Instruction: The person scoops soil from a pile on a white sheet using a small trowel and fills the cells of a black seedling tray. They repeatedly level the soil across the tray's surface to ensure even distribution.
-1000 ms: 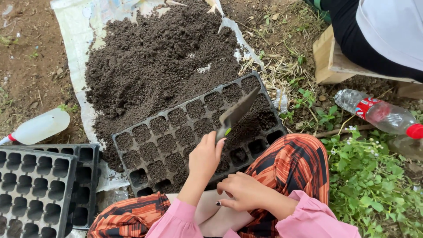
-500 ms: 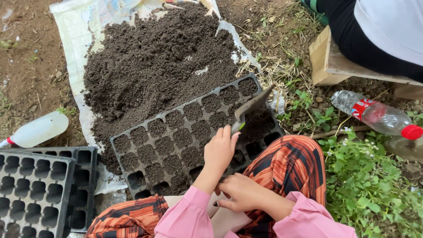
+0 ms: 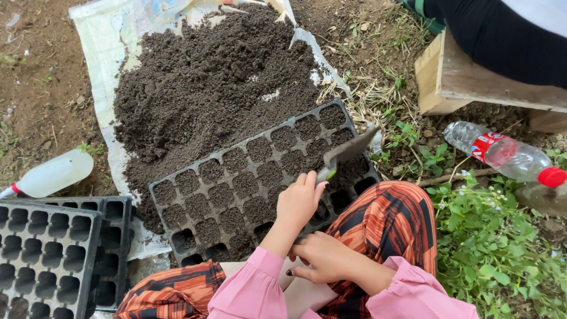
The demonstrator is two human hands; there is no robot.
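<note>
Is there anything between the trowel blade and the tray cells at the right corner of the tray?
Nothing visible. The left hand holds the trowel just above the seedling tray at its right corner, and only loose soil lies on the cells beneath the blade.

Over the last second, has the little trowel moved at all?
Yes. The trowel has swung to the right across the seed tray, its tip now past the tray's right edge; the left hand holds it.
</note>
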